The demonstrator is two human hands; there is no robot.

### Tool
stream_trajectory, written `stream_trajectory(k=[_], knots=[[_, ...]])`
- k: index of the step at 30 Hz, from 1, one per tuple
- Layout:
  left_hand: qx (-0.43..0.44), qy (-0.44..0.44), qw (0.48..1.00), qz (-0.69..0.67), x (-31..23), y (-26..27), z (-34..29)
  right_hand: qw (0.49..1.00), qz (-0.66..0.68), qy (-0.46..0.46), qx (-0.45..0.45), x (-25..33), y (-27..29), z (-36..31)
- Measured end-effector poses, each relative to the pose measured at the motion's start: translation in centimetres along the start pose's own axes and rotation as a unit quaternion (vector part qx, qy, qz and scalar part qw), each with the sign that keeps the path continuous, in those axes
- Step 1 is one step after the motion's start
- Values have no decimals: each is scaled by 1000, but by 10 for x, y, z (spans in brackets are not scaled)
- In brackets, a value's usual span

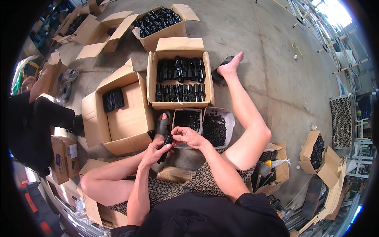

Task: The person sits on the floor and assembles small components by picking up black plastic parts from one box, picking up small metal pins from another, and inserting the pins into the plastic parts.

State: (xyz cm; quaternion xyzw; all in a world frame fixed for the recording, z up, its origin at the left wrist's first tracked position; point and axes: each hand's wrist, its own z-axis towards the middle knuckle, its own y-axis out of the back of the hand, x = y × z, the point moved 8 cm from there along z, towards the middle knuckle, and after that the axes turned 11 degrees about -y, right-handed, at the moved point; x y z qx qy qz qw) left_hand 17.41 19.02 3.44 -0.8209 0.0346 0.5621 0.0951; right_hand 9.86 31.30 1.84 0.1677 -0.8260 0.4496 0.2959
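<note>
My left hand (153, 154) is wrapped round a black tube-shaped plastic part (164, 152), held tilted between my knees. At its upper end my right hand (188, 137) has thumb and fingers pinched together. Whatever lies in that pinch is too small to make out. Just beyond the hands stand two small trays, a left tray (202, 123) and a right tray (232, 124), both with tiny black pieces in them. Behind these is an open carton (210, 89) with rows of glossy black parts. An open carton (128, 114) to the left holds a small stack of black parts (113, 99).
Farther back stands a carton (160, 36) heaped with black parts, beside another open carton (98, 47). A person in dark clothes (29, 134) is at the left, near closed boxes (65, 158). Right of my leg sits a box of odds and ends (280, 170); metal racks line the right edge.
</note>
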Motion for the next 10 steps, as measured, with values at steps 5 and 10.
stream_trajectory(k=[5, 10], knots=[[-65, 9, 986, -150, 5, -4, -1, 1000, -8, -1, 28, 2, -7, 2], [-138, 55, 981, -121, 20, 4, -5, 986, -153, -11, -64, 8, 14, 16]])
